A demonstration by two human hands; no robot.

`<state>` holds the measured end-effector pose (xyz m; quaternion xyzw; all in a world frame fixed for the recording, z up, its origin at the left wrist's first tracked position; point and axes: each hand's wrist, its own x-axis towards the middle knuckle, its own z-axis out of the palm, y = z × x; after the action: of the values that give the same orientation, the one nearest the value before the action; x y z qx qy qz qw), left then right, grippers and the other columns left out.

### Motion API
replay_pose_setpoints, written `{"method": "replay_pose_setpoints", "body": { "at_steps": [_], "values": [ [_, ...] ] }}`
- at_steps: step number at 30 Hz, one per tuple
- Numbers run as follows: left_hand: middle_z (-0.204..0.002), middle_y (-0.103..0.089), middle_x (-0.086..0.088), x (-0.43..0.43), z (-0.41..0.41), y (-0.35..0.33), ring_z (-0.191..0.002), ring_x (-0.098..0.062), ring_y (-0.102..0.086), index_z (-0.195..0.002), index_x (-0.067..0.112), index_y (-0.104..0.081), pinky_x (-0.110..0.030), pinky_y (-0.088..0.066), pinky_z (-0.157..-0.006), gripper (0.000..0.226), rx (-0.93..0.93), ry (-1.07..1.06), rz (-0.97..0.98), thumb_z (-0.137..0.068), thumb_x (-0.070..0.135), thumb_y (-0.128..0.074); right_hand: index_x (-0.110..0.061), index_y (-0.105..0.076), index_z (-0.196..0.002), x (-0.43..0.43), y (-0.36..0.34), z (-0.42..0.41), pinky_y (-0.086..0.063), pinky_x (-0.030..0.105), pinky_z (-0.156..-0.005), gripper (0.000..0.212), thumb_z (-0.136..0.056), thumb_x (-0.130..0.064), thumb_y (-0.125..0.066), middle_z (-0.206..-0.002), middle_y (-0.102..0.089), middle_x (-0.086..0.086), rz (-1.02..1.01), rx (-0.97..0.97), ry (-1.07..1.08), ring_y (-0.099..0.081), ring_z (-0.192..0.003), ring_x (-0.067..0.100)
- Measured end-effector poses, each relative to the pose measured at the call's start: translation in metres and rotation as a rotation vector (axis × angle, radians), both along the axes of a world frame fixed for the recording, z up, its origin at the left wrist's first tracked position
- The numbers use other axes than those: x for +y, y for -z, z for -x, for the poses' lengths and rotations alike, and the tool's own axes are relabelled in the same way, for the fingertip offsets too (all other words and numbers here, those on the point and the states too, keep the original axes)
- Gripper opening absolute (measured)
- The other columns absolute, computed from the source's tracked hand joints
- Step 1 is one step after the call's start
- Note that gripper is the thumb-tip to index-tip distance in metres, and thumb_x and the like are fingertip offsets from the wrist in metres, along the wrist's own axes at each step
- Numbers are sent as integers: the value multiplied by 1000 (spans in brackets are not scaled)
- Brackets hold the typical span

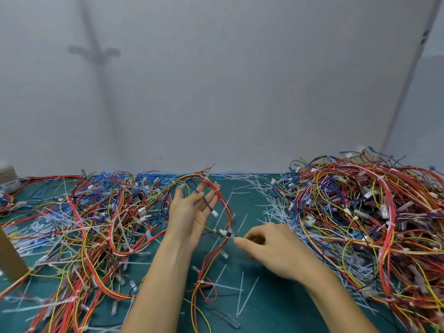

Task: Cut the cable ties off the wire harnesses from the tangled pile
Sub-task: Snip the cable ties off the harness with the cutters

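A wire harness (217, 193) of red, yellow and blue wires loops up over the straight fingers of my left hand (189, 212), which is held palm-up above the green mat (252, 272). Lower on the same loop sits a white cable tie (224, 233). My right hand (271, 248) has its fingers curled around a small tool, apparently a cutter (229, 235). Only its dark tip shows, at the tie. A second tie (200, 282) binds the harness lower down. Tangled piles of harnesses lie to the left (96, 224) and right (372, 224).
Cut white tie pieces (245, 186) litter the mat between the piles and near the back wall. A cardboard box corner (9, 258) stands at the left edge. A pale device (7, 176) sits at the far left by the wall.
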<state>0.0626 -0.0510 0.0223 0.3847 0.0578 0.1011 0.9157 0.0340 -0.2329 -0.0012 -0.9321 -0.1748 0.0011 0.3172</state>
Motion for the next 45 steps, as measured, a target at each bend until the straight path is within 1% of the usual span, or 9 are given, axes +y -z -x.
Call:
{"method": "replay_pose_setpoints", "body": {
  "at_steps": [5,9,14,21,27,36,39,42,45],
  "values": [
    [-130,-58,-21,-1,1,-1,-109,-41,-65,-154,26,-8,-51,-45,-104,76,-2,3,-15,-96,-14,-35,-23,-73,-82,1,4,-1,-53,36,-76,52,-82,-70,-50,-75,-71,0,-3,1,0,-65,-75,15],
    [-134,-56,-22,-2,2,-1,-111,-42,-63,-155,24,-4,-52,-44,-106,77,3,11,-26,-96,-14,-34,-23,-73,-82,0,5,-2,-53,35,-77,54,-81,-72,-48,-74,-71,-2,-3,10,-7,-65,-75,12],
    [-132,-57,-21,-2,3,-1,-111,-41,-64,-155,24,-3,-52,-44,-105,77,11,13,-24,-96,-14,-34,-24,-73,-86,-2,6,-4,-53,32,-77,54,-81,-72,-49,-77,-71,-6,0,25,-22,-65,-77,8],
    [-129,-59,-21,-2,3,-1,-109,-42,-65,-155,23,-5,-53,-45,-104,77,11,20,-24,-95,-14,-35,-26,-73,-86,-1,8,-3,-54,34,-78,59,-76,-77,-44,-77,-71,-7,-7,36,-15,-65,-77,8],
    [-129,-59,-21,-1,4,0,-109,-41,-65,-155,24,-4,-52,-45,-104,76,17,29,-30,-96,-14,-34,-27,-74,-87,-3,8,-4,-53,28,-77,51,-81,-72,-50,-77,-71,-10,-34,65,-32,-65,-76,3],
    [-129,-60,-21,-3,2,1,-106,-41,-67,-155,25,-2,-47,-52,-93,79,9,48,-14,-95,-14,-34,-34,-72,-81,-2,8,-3,-52,26,-71,40,-83,-69,-53,-71,-70,-11,-60,78,-34,-63,-69,1],
    [-128,-60,-21,-4,2,2,-105,-41,-67,-155,26,-2,-48,-53,-93,80,12,53,-17,-95,-15,-35,-30,-73,-83,-2,8,-3,-53,29,-70,44,-82,-69,-53,-71,-71,-8,-82,69,-34,-63,-68,5],
    [-128,-61,-21,-4,2,3,-105,-41,-67,-155,25,-2,-48,-52,-93,80,12,56,-25,-95,-15,-35,-29,-74,-84,-2,8,-3,-53,32,-71,44,-83,-67,-54,-71,-71,-4,-86,42,-39,-63,-68,9],
    [-128,-60,-21,-3,2,3,-106,-40,-67,-155,25,-2,-48,-52,-95,79,15,58,-31,-95,-14,-35,-31,-74,-77,-3,7,-4,-51,32,-69,40,-83,-67,-56,-71,-71,-4,-78,43,-55,-63,-66,10]
  ]
}}
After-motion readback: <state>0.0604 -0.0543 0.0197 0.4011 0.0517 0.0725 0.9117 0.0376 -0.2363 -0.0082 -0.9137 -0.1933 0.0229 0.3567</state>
